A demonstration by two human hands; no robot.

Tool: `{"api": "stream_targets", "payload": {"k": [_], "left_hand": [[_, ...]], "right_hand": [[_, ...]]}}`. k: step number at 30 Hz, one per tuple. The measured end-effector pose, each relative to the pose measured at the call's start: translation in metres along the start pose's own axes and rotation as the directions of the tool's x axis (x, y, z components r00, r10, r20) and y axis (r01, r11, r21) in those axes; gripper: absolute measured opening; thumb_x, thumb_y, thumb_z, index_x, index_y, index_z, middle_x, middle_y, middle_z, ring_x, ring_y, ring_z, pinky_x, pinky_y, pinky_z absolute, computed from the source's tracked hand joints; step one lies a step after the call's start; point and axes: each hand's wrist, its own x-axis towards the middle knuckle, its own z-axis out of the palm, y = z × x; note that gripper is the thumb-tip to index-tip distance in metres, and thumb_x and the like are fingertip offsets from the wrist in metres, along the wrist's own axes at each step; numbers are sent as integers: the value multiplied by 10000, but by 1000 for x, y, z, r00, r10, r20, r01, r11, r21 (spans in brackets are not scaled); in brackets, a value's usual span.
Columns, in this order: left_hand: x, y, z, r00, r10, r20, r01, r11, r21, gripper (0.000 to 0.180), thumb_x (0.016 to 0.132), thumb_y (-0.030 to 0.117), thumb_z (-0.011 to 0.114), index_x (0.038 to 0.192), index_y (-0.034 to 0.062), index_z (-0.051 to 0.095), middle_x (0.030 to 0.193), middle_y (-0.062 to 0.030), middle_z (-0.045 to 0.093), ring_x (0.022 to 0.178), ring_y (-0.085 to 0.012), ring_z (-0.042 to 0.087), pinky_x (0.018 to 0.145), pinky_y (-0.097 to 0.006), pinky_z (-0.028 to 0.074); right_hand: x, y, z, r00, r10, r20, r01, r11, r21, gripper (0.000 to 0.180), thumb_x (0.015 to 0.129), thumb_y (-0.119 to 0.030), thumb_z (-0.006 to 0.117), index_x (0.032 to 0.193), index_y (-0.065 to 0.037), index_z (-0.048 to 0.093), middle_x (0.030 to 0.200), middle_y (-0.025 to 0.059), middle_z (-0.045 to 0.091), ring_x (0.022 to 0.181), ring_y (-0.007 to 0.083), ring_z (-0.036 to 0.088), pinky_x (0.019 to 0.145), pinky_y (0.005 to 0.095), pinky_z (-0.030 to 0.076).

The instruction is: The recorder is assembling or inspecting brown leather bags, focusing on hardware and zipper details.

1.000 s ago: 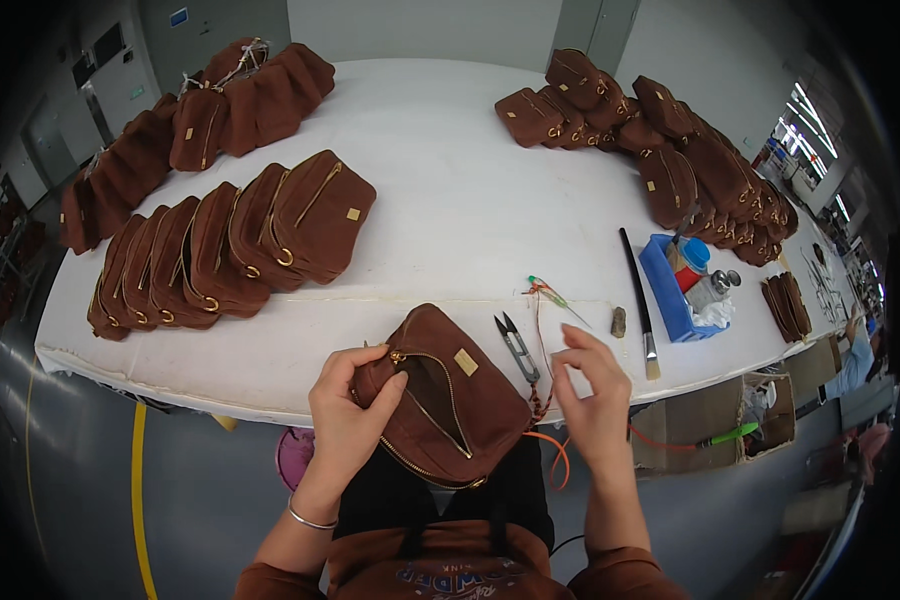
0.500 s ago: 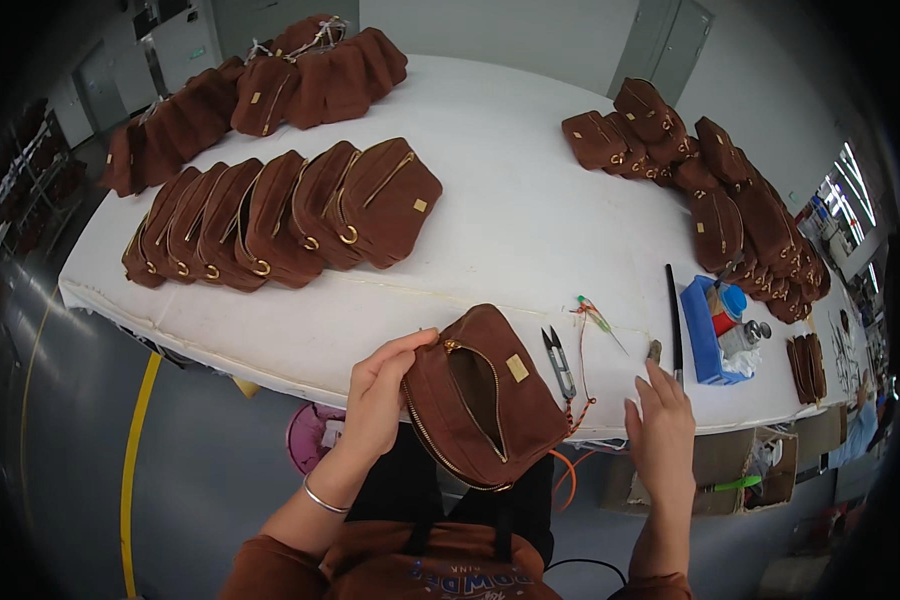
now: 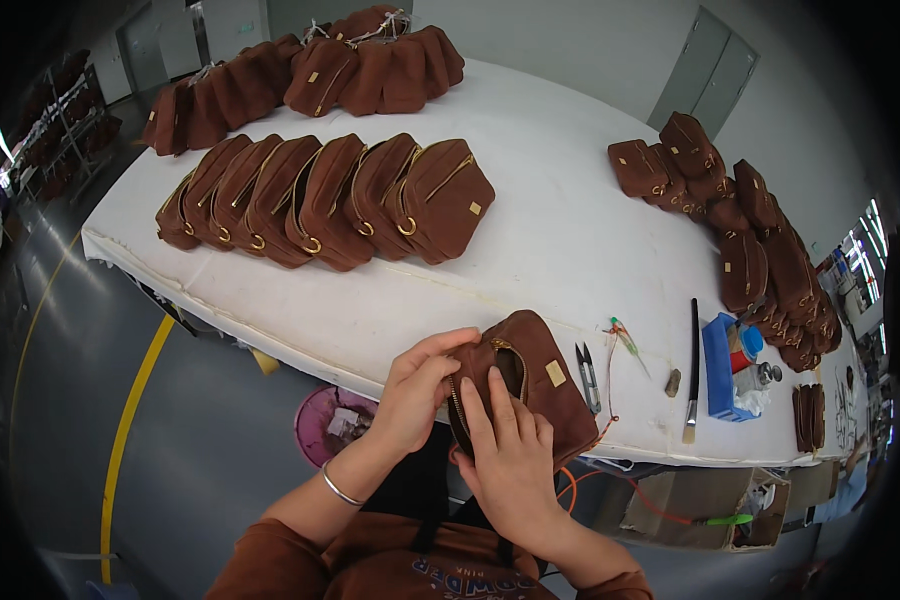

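Note:
A brown zip pouch (image 3: pixel 570 410) with a small gold label rests at the table's near edge, tilted toward me. My left hand (image 3: pixel 415 395) grips its left side, thumb and fingers pressed on the edge by the gold zipper. My right hand (image 3: pixel 518 450) lies over the pouch's front with fingers stretched out, fingertips beside the part-open front zip pocket (image 3: pixel 510 372). The right thumb sits low by the pouch's lower edge. Thread snips (image 3: pixel 587 378) lie just right of the pouch, with a green-handled awl (image 3: pixel 627 342) beyond them.
A small dark lump (image 3: pixel 673 382), a flat brush (image 3: pixel 691 370) and a blue bin (image 3: pixel 718 370) of jars are at right. Rows of brown pouches (image 3: pixel 330 200) stand far left, and a pile (image 3: pixel 770 250) far right. A pink basket (image 3: pixel 315 425) is below the table edge.
My right hand has moved left from beside the small dark lump onto the pouch's front. My left hand has shifted its thumb onto the pouch's zippered edge. The whole view has shifted a little.

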Motion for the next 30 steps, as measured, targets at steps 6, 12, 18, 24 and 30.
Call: {"api": "stream_targets", "payload": {"k": [6, 12, 18, 24, 30], "left_hand": [[0, 0, 3, 997, -36, 64, 34, 999, 22, 416, 895, -7, 417, 1292, -54, 532, 1288, -145, 579, 1135, -193, 589, 931, -294, 490], [-2, -17, 7, 941, 337, 40, -334, 897, 289, 281, 799, 7, 680, 1064, 39, 593, 1318, -203, 511, 1109, -190, 544, 857, -303, 474], [7, -12, 11, 744, 569, 349, -550, 226, 804, 336, 740, 42, 706, 1073, 7, 683, 1453, -247, 429, 1296, -378, 448, 1069, -409, 360], [17, 1, 18, 829, 435, 352, -531, 414, 739, 611, 712, -57, 562, 1320, -53, 502, 1347, -241, 515, 1199, -352, 550, 1032, -353, 411], [14, 6, 19, 902, 319, 290, -431, 635, 641, 679, 673, -93, 544, 1347, -47, 477, 1175, -185, 586, 1124, -314, 590, 1002, -327, 438]], "right_hand": [[-1, 9, 2, 996, 63, -67, -62, 998, 16, 821, 716, -43, 698, 1459, -8, 351, 1391, 269, 440, 1188, 365, 505, 981, 480, 374], [10, 33, -11, 943, 84, -322, -41, 990, 138, 671, 737, 111, 595, 1386, 37, 440, 953, 185, 644, 876, 315, 642, 815, 425, 498], [13, 47, -23, 912, 116, -393, -53, 984, 169, 605, 752, 121, 582, 1340, -7, 521, 882, 154, 640, 795, 306, 635, 777, 403, 503], [28, 55, -26, 863, 173, -475, -32, 957, 289, 454, 783, 126, 562, 1210, -20, 608, 999, 179, 672, 874, 327, 660, 770, 398, 523], [43, 64, -26, 830, 59, -555, 98, 964, 249, 315, 720, 162, 558, 978, 11, 656, 1136, 195, 653, 994, 357, 646, 838, 400, 533]]}}
